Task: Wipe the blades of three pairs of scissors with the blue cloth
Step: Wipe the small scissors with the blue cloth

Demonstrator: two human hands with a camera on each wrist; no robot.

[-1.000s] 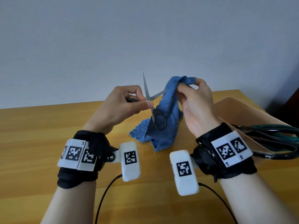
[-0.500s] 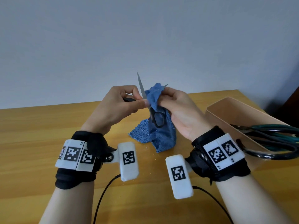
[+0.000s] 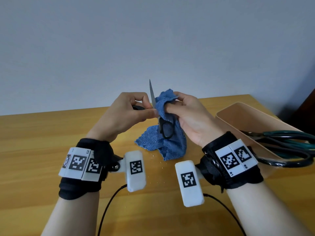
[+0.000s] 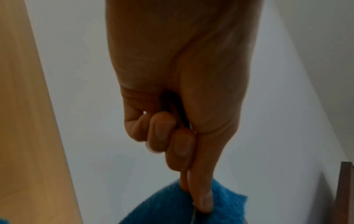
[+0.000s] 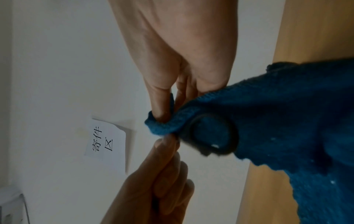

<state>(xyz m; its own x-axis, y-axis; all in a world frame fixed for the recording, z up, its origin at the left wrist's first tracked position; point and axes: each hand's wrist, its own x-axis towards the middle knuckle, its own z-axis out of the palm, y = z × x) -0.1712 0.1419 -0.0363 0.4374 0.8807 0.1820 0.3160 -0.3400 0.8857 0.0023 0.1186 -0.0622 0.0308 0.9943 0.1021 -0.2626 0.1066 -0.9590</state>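
My left hand (image 3: 136, 113) holds a small pair of black-handled scissors (image 3: 166, 129) upright above the table, thumb and fingers pinching near the pivot; one blade (image 3: 152, 95) points up, free. My right hand (image 3: 180, 108) pinches the blue cloth (image 3: 170, 143) around the other blade, which is hidden in the fold. The cloth hangs down to the table. In the right wrist view, the cloth (image 5: 287, 121) drapes past one black handle loop (image 5: 212, 136). The left wrist view shows my curled fingers (image 4: 178, 145) above the cloth (image 4: 220, 203).
A beige bin (image 3: 238, 120) stands at the right on the wooden table (image 3: 42, 133), with larger green-handled and black-handled scissors (image 3: 286, 138) sticking out of it. Crumbs lie on the table near the cloth. Wrist-camera cables run toward me. A paper sign (image 5: 107, 144) hangs on the wall.
My right hand has brought the cloth in from the right and closed it over the right-hand blade, sliding down toward the pivot. The left hand has kept the scissors nearly still.
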